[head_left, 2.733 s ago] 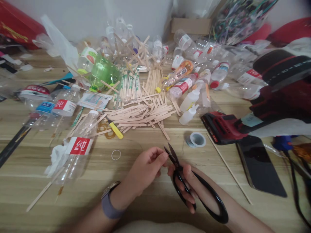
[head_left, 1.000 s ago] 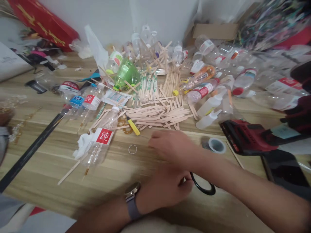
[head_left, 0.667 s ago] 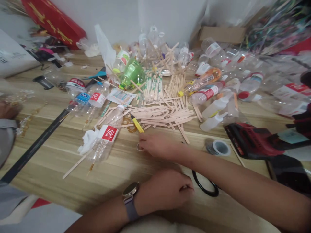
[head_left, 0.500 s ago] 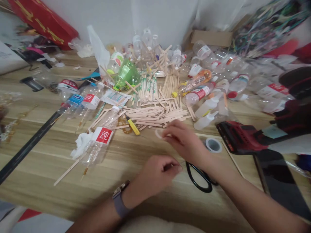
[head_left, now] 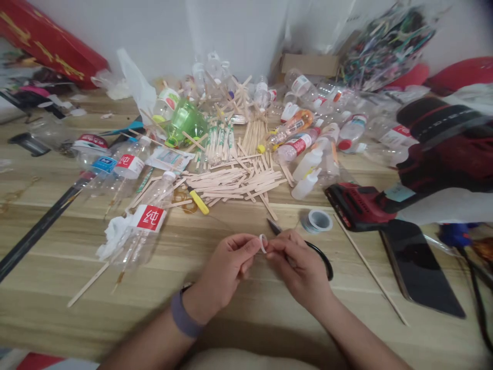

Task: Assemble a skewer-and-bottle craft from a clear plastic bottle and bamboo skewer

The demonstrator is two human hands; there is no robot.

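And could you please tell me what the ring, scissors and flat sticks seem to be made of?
Ring: probably matte plastic, from its even white; too small to be sure.
Scissors: likely metal, given the slim dark blade; smooth black handle, perhaps coated.
Flat sticks: apparently bare wood, matte, from their pale tan colour.

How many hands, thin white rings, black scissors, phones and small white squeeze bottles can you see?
Left hand and right hand: 2
Thin white ring: 1
Black scissors: 1
Phone: 1
Small white squeeze bottles: 2
Total: 7
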